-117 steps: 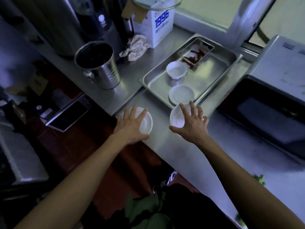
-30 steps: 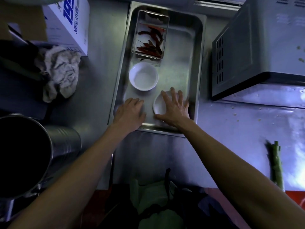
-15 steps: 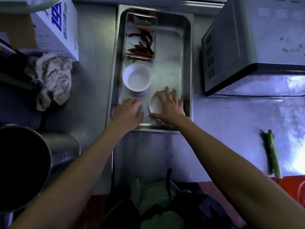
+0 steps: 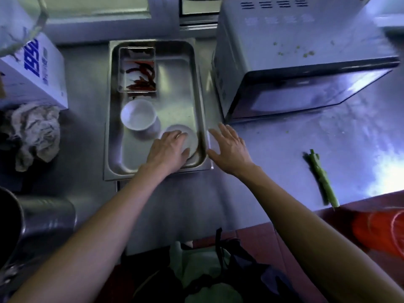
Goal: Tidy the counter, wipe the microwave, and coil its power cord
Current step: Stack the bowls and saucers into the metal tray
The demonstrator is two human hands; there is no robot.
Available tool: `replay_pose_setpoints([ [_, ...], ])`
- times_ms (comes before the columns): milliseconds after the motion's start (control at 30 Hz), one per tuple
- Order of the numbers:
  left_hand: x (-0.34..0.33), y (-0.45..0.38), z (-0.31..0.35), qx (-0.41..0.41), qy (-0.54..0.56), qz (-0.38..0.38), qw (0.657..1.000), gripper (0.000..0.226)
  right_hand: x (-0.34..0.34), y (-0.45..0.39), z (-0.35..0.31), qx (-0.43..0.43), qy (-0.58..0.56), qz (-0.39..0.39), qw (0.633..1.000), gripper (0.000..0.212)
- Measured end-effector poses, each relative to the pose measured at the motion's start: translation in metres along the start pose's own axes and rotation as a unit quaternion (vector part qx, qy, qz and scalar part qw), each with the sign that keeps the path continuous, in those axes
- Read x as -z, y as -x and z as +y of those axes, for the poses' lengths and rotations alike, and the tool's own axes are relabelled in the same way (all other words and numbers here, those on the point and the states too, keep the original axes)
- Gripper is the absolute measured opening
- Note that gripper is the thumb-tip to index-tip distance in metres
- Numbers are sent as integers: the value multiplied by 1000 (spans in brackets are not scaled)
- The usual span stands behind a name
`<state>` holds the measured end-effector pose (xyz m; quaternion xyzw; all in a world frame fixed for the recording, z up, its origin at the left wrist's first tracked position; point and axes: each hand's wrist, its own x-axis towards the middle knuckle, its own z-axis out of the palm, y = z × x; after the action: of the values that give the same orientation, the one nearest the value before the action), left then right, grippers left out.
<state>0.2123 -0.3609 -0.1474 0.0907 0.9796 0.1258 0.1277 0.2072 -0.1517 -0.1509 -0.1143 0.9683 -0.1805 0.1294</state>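
since half a second ago the right hand (image 4: pixel 229 150) has come off the shallow white saucer (image 4: pixel 190 138) and out of the long steel tray (image 4: pixel 201 101); it now hovers flat, fingers spread and holding nothing, just past the tray's right rim. the left hand (image 4: pixel 169 149) has slid right and rests over that saucer, fingers loosely curved; whether it grips it cannot be told. a small white bowl (image 4: pixel 138 114) sits just beyond the left fingers. tidying the counter looks nearly done, dishes gathered in the tray. the grey box-shaped microwave (image 4: pixel 295 51) stands ahead of the right hand, crumbs on top. next likely calls for fetching the crumpled pale rag (image 4: pixel 35 132), well left of the left hand. no power cord shows.
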Motion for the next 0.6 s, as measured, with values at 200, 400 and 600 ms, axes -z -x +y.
replay_pose_setpoints([
  [200, -9, 7, 98, -34, -13, -8, 999, 48, 28, 81, 83, -53, -10, 19, 998, 67],
  [400, -34, 21, 206, -94, -41, -29, 994, 52, 54, 176, 168, -111, -35, 54, 992, 64],
  [600, -59, 26, 313, -191, -82, -30, 978, 51, 84, 264, 239, -174, -56, 100, 978, 48],
])
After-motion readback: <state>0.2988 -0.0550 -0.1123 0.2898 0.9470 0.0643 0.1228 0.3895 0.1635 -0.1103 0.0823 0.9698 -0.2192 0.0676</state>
